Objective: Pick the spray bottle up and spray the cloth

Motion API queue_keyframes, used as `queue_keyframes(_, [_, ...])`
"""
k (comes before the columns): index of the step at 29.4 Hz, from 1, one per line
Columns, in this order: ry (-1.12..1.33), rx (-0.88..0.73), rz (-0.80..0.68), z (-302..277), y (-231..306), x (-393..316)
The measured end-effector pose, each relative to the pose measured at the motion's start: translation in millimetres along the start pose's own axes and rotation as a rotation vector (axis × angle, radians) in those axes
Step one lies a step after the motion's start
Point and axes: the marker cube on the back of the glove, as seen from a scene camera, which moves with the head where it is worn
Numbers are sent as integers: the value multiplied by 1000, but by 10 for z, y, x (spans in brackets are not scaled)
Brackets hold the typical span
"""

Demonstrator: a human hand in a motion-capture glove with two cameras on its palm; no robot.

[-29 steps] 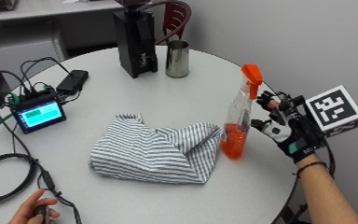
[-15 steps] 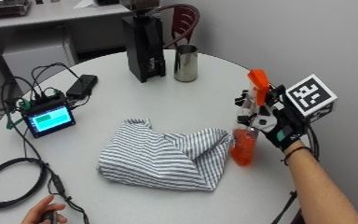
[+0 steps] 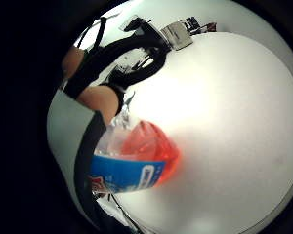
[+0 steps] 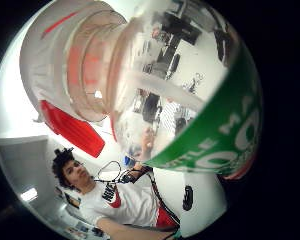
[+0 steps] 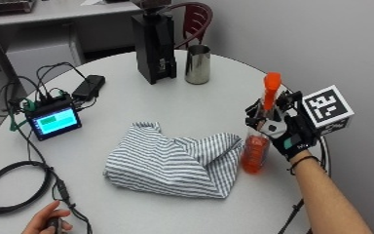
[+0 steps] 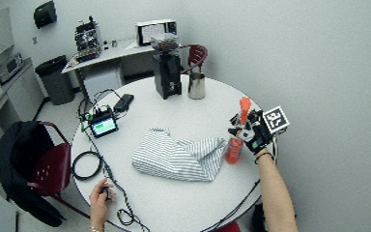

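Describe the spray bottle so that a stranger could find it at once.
On the round white table, look just past the striped cloth, on the side by the gloved right hand. The bottle stands upright in that hand's grip: clear, with orange liquid and an orange top, the only orange thing there.

The right hand [image 5: 289,135] wears a black glove with white plastic parts and a teal patch. A dark band circles its wrist. The forearm is unsleeved.

Plain pale walls enclose a round white table [image 6: 173,193]; a dark red chair [image 6: 47,166], perhaps jacket-draped, beside it.
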Motion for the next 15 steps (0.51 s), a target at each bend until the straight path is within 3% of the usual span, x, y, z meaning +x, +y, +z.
queue_keyframes(9, [247,235,66,-258,-31,-222])
queue_keyframes(15, [596,354,22,-541,-215,-721])
